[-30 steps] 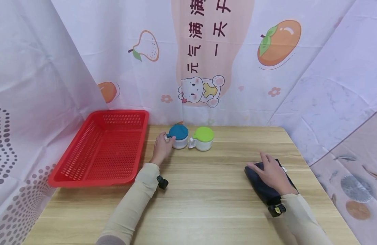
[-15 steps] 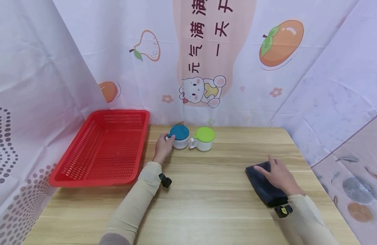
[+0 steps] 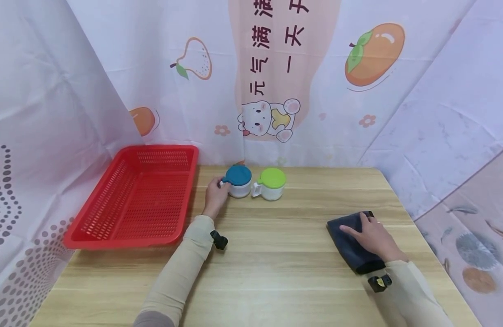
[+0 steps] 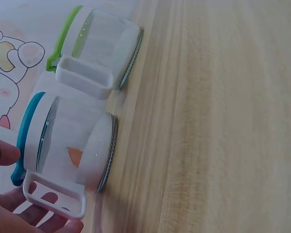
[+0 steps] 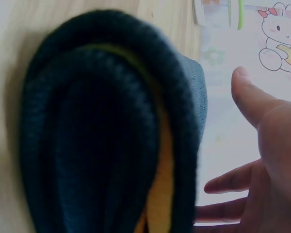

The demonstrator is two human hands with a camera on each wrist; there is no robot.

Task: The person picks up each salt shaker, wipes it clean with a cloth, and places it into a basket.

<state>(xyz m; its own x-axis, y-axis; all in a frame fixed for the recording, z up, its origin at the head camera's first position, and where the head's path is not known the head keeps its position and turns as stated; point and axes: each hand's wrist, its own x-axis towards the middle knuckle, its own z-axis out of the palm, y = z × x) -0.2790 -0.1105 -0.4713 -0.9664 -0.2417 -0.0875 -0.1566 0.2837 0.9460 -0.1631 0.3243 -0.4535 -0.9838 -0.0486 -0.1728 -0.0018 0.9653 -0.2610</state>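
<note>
Red basket (image 3: 153,204), blue-lidded jar (image 3: 239,184) and green-lidded jar (image 3: 271,185) stand left to right on the surface (image 3: 276,263) in the head view; the left hand (image 3: 216,197) grips the blue-lidded jar, and the right hand (image 3: 376,237) rests on a folded dark cloth (image 3: 349,247). From the left wrist, fingers (image 4: 9,199) curl behind the white handle (image 4: 63,186), with the thumb (image 4: 2,153) at the blue lid (image 4: 25,128). From the right wrist, a yellow layer (image 5: 162,170) shows in the cloth's folds, and beside it the right hand's fingers (image 5: 230,180) are loose and spread.
</note>
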